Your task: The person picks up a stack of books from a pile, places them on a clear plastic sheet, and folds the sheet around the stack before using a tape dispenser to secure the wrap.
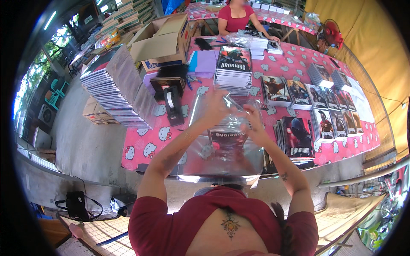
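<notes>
In front of me a notebook with a dark cover (228, 137) lies upside down to my view, with a clear plastic bag (234, 112) around its far end. My left hand (217, 109), slightly blurred, has its fingers closed on the plastic from the left. On the other side, my right hand (254, 124) pinches the same plastic near the notebook's edge. Underneath is a shiny transparent sheet (194, 155) over the table's near edge. A black tape dispenser (173, 106) stands left of my left hand. A tall stack of notebooks (232, 70) rises just beyond both hands.
A pink patterned cloth (265, 147) covers the table. Leaning wire-bound notebooks (117, 85) fill its left side, near an open cardboard box (164, 42). More notebooks (299, 136) stand right, with several small piles (331, 100) beyond. A person in red (239, 19) works across the table.
</notes>
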A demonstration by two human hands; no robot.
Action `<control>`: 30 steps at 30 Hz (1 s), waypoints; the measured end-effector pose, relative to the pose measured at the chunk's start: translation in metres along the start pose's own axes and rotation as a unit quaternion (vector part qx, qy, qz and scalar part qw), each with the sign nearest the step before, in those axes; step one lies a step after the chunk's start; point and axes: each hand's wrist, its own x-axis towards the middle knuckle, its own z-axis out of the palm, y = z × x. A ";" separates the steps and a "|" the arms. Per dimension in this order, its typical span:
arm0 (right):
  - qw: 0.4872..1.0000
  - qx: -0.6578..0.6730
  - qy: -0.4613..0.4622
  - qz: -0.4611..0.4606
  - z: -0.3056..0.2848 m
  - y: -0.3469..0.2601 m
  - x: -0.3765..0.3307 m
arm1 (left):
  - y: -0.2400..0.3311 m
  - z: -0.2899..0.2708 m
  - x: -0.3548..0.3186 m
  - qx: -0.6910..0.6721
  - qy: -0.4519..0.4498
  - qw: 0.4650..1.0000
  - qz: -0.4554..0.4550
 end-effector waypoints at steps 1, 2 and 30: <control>0.996 0.047 0.057 0.048 0.000 0.008 0.009 | -0.004 -0.013 -0.001 -0.119 0.018 0.990 -0.069; 0.987 0.104 0.024 0.120 0.000 0.016 0.019 | -0.008 -0.024 -0.003 -0.236 0.034 0.962 -0.136; 0.991 -0.014 -0.132 -0.021 -0.017 -0.035 0.021 | 0.014 -0.043 -0.057 0.024 -0.117 0.990 0.075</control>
